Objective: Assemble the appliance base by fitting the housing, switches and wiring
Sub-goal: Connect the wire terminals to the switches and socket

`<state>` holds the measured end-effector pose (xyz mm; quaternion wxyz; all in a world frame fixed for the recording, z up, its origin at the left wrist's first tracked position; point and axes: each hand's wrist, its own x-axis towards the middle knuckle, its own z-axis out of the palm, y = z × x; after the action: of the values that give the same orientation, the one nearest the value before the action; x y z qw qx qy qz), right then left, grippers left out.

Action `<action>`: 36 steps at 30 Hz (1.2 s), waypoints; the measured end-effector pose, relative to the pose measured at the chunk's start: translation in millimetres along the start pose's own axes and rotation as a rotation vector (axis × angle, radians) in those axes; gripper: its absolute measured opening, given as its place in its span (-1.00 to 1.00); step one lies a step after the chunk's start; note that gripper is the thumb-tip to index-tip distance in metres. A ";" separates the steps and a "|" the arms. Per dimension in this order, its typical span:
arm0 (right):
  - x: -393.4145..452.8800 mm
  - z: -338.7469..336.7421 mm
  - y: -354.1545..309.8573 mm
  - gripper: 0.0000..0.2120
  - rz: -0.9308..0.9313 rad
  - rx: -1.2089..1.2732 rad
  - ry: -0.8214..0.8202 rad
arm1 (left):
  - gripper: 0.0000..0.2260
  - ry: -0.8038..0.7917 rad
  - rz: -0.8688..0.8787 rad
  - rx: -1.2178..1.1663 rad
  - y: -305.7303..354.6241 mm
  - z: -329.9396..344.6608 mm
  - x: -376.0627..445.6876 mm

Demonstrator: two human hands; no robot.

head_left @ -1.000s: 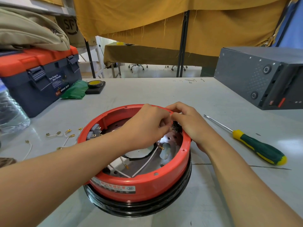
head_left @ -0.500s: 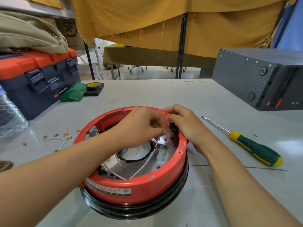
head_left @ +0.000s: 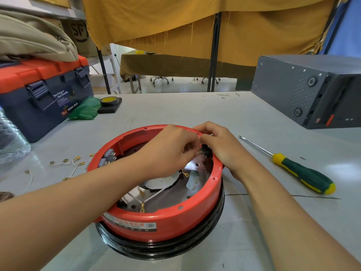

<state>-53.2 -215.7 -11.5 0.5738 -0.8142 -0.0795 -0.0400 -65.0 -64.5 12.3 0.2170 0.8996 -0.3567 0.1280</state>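
The grey table (head_left: pixel 175 114) fills the lower view, its near and side edges cut off by the frame. At ten o'clock stands a blue toolbox (head_left: pixel 45 102) with an orange lid, its left end out of view and a beige bag (head_left: pixel 33 40) slumped over its top. At two o'clock a dark grey metal case (head_left: pixel 304 89) runs off the right edge.

In the middle, towards six o'clock, sits the round red housing (head_left: pixel 162 222) on a black ring (head_left: pixel 160 249), open side up. White wires (head_left: pixel 154 194) with brass terminals lie across its metal floor, partly hidden under the left forearm. Grey switches (head_left: pixel 108 157) sit on the inner wall at nine o'clock.

A green-and-yellow screwdriver (head_left: pixel 300 173) lies at three o'clock, well apart from the housing. Loose wire leads (head_left: pixel 66 163) lie on the table at nine o'clock; a clear bottle (head_left: pixel 9 139) is cut off at the left edge.

The left hand (head_left: pixel 168 151) reaches into the housing at one o'clock, fingers curled and pinched together at a small black switch (head_left: pixel 204 151) on the wall; what the fingertips grip is too small to make out. The right hand (head_left: pixel 220 145) is over the rim just beside it, fingers curled down around that switch, their tips hidden.
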 end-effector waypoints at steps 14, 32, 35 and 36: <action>1.3 0.6 0.9 -0.78 -0.013 -0.001 0.003 | -0.95 0.005 0.064 0.077 -1.8 3.7 1.1; 1.8 -0.4 1.0 -0.77 -0.010 -0.009 -0.007 | -0.92 0.009 -0.051 0.021 3.2 5.6 1.3; 2.0 -1.3 1.3 -0.77 -0.005 -0.017 -0.003 | -0.92 0.002 -0.061 0.006 3.1 5.0 1.1; 2.1 -1.2 1.1 -0.77 -0.004 -0.019 0.000 | -0.92 0.002 -0.066 -0.005 2.7 4.8 0.9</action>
<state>-51.0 -217.0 -11.9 0.5658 -0.8195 -0.0806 -0.0420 -65.8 -69.0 9.3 0.2237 0.9103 -0.3267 0.1209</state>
